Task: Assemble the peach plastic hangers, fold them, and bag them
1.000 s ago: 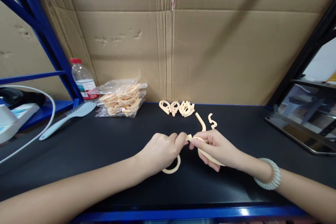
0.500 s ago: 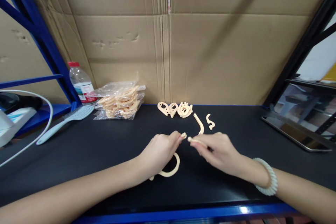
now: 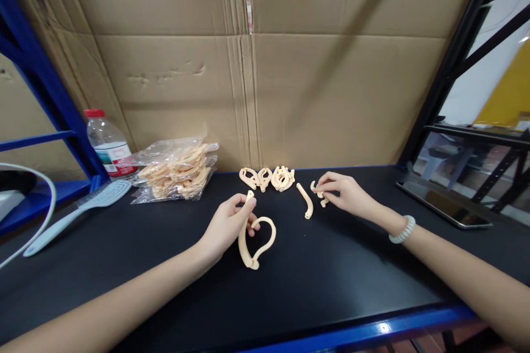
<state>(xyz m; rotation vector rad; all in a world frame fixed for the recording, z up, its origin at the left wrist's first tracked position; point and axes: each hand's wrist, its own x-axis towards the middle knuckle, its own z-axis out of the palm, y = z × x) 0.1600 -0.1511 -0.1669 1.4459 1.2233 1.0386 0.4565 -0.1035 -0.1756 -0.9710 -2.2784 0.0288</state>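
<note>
My left hand (image 3: pixel 229 220) is closed around a cream plastic hanger-like piece (image 3: pixel 245 251), with a long, slightly curved arm joined at its lower end to a rounded hook-shaped part (image 3: pixel 271 234). The arm's upper tip shows above my thumb. Farther right, my right hand (image 3: pixel 342 190) pinches at a small cream S-shaped hook (image 3: pixel 320 195) near the tabletop; my fingertips partly hide it. Just left of that hand lies a loose curved arm (image 3: pixel 305 201).
Finished-looking cream loops (image 3: pixel 265 178) lie along the cardboard wall (image 3: pixel 186 94). To the left are bagged cream parts (image 3: pixel 178 174), a bottle (image 3: pixel 110 149) and a pale blue hairbrush (image 3: pixel 83 209). A phone-like dark slab (image 3: pixel 443 207) lies right on the black table (image 3: pixel 331 276).
My hands have moved apart. The right has gone out to the small S-shaped hook; the left now shows the joined piece turned upright. The view has tilted up.
</note>
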